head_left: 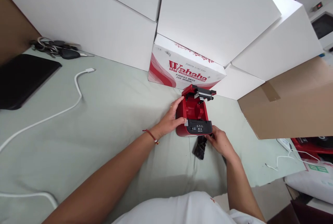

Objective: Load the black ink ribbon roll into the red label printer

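From my remote seat I can't read the tiny print on the red device (194,110) or tell what the right hand's (220,141) fingertips touch; the left edge crops a black slab (26,78).

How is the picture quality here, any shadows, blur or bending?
Head view: soft lighting, faint shadows near the white cable at lower left; head view: big lettering on the Wahaha carton reads clearly, tiny marks on the red printer's black panel don't; head view: wide-angle distortion seems to tilt and stretch the white boxes.
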The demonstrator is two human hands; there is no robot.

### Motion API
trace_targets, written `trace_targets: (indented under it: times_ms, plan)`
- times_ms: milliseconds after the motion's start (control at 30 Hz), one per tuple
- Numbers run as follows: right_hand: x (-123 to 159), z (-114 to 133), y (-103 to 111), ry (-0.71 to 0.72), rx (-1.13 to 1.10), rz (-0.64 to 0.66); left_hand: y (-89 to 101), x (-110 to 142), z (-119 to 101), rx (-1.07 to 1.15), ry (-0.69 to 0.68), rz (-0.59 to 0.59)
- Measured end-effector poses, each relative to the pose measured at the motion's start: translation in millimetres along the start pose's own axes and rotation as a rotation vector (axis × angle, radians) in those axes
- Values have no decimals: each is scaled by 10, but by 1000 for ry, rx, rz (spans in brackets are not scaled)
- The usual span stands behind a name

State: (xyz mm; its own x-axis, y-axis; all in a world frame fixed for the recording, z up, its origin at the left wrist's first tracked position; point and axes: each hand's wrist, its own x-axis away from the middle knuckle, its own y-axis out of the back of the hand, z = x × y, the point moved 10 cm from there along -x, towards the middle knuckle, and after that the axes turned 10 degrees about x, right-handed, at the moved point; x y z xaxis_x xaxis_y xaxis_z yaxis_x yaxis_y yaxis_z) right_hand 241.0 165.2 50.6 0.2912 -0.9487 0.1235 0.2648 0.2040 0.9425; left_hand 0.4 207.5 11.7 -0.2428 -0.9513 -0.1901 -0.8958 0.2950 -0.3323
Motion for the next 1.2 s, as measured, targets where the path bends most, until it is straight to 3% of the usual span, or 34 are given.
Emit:
trace_targets:
  times_ms: [67, 133, 200, 267, 367, 467, 667, 833, 933, 1000, 1100, 1200]
  plan:
    - [1, 123, 43, 51, 8, 56, -11, 5, -21, -7, 4, 3]
    - [100, 296, 150, 164, -5, 216, -22, 9, -36, -3, 11, 5]
    - [282, 511, 327, 310, -40, 416, -28, 7, -34, 7, 19, 7]
    - [359, 704, 626, 398, -84, 449, -22, -2, -20, 9, 18, 4]
    - [119, 890, 982, 372, -59, 214, -6, -18, 3, 4, -1, -1]
    - [-304, 999, 941, 240, 82, 15, -4, -23, 4, 2, -19, 4]
    - [-905, 1180, 460, 83, 487, 31, -2, -27, -10, -26, -32, -7]
    - [-1040, 1137, 370, 69, 493, 1, -3, -32, -11, -21, -60, -19]
    - [-955, 1107, 382, 124, 426, -38, -3, -18, -17, -26, -68, -18]
    - [-761, 1171, 439, 246, 300, -127, -1, -12, -12, -38, -74, -9]
    - [-265, 1271, 485, 456, 142, -316, 34, -21, 48, -49, -66, -10]
    - [229, 1231, 341, 513, 157, -503, 71, -31, 128, -60, -71, -7]
